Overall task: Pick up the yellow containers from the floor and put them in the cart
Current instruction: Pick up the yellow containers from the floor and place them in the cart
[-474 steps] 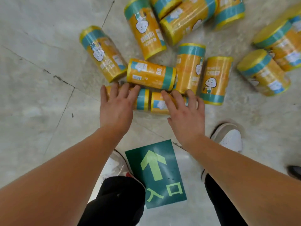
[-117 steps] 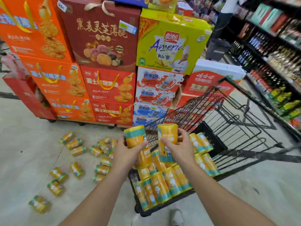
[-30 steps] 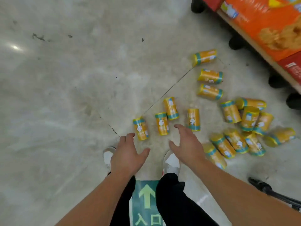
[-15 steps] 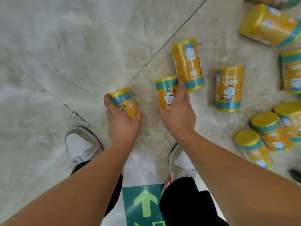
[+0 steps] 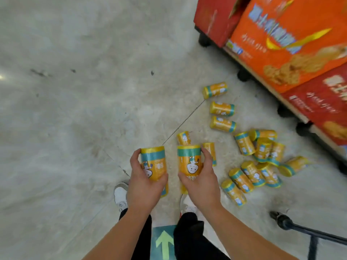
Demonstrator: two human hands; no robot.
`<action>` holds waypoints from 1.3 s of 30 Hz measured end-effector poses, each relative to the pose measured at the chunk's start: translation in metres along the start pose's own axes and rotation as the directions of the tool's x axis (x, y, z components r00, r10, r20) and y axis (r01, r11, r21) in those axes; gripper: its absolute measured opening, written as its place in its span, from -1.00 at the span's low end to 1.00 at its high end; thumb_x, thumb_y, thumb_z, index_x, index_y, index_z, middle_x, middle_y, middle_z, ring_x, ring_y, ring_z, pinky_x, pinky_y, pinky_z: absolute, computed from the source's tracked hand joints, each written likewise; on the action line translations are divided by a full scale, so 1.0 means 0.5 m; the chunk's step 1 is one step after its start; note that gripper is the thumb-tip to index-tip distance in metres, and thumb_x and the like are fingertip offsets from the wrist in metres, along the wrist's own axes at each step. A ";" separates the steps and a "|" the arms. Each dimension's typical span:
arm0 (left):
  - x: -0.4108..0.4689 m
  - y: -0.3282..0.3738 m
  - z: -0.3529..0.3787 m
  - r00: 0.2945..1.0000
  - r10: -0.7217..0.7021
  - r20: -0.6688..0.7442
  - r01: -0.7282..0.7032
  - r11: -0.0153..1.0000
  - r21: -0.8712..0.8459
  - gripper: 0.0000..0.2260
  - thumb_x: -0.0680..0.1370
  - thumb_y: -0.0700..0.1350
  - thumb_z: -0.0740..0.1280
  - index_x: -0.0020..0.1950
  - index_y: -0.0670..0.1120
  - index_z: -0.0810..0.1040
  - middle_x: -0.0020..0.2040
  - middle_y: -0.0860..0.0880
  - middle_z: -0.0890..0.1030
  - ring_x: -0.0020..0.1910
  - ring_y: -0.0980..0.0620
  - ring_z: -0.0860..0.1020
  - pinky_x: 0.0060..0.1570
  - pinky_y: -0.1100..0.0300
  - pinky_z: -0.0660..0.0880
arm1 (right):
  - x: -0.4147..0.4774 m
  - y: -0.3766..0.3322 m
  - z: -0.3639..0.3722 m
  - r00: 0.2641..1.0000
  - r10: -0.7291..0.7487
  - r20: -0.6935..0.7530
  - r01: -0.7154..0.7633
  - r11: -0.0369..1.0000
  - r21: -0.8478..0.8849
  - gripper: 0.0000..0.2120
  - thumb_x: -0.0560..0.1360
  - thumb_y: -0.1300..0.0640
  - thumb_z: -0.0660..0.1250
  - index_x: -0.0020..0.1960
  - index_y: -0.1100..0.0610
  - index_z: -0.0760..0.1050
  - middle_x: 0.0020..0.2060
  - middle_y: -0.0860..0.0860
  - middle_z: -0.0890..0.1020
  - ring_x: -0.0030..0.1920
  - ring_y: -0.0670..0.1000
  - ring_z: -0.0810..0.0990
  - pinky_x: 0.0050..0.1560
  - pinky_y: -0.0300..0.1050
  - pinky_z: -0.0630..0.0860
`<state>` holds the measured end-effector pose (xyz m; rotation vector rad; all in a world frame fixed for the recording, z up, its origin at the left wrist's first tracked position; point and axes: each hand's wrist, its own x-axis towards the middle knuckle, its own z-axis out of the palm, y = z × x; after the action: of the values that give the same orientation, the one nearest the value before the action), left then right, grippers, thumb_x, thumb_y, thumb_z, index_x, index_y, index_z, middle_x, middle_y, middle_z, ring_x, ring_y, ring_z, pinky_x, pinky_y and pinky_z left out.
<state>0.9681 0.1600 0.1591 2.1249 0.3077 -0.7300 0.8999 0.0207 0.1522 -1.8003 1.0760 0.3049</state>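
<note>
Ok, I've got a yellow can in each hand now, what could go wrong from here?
1. The loose cans lie on their sides close to your right shoe; a step could roll one underfoot.
2. The black frame stands near that pile; turning fast, you might bump it.
3. The left hand grips the left can and the right hand the right can, so neither is free to catch a slip.
</note>
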 end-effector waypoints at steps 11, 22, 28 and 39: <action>-0.541 0.526 -0.247 0.909 0.409 -0.080 -0.410 0.912 0.002 -0.19 0.26 -0.03 0.55 0.31 0.36 0.14 -0.08 0.22 0.57 -0.11 -0.02 0.65 -0.05 -0.12 0.60 | -0.490 -0.334 -0.504 0.908 -0.310 -0.282 0.361 0.921 0.150 -0.15 0.28 -0.14 0.48 0.38 -0.40 0.04 0.11 -0.25 0.59 0.05 -0.11 0.63 0.04 0.02 0.57; -1.084 0.474 -0.086 0.818 0.563 0.121 -0.556 0.827 -0.085 -0.21 0.17 0.08 0.49 0.28 0.35 0.17 -0.12 0.13 0.57 -0.13 -0.06 0.64 -0.08 -0.16 0.59 | -0.985 -0.026 -0.799 0.817 -0.271 -0.509 0.365 0.926 0.093 -0.14 0.22 -0.29 0.45 0.39 -0.40 0.05 0.18 -0.23 0.57 0.04 -0.12 0.63 0.06 0.04 0.58; -1.296 0.423 0.123 0.748 0.595 0.293 -0.585 0.800 -0.132 -0.24 0.27 -0.03 0.56 0.29 0.30 0.18 -0.10 0.12 0.60 -0.14 0.00 0.65 -0.04 -0.12 0.59 | -1.125 0.197 -0.966 0.789 -0.141 -0.598 0.242 0.966 0.092 -0.13 0.27 -0.30 0.43 0.42 -0.35 0.00 0.09 -0.28 0.54 0.02 -0.10 0.63 -0.02 0.07 0.60; -1.596 0.321 0.698 0.713 0.503 0.489 -0.559 0.828 -0.037 -0.16 0.35 -0.12 0.54 0.45 0.10 0.09 -0.04 0.17 0.58 -0.17 0.09 0.57 -0.04 0.07 0.53 | -1.140 0.741 -1.317 0.784 0.193 -0.590 -0.090 0.976 0.200 -0.19 0.29 -0.23 0.47 0.44 -0.08 0.21 0.19 -0.19 0.56 0.18 -0.05 0.57 0.14 -0.01 0.52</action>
<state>0.2664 -0.1836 0.5764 1.9018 -0.6199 -0.8978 0.1198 -0.2737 0.6006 -1.7054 1.6401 -0.3031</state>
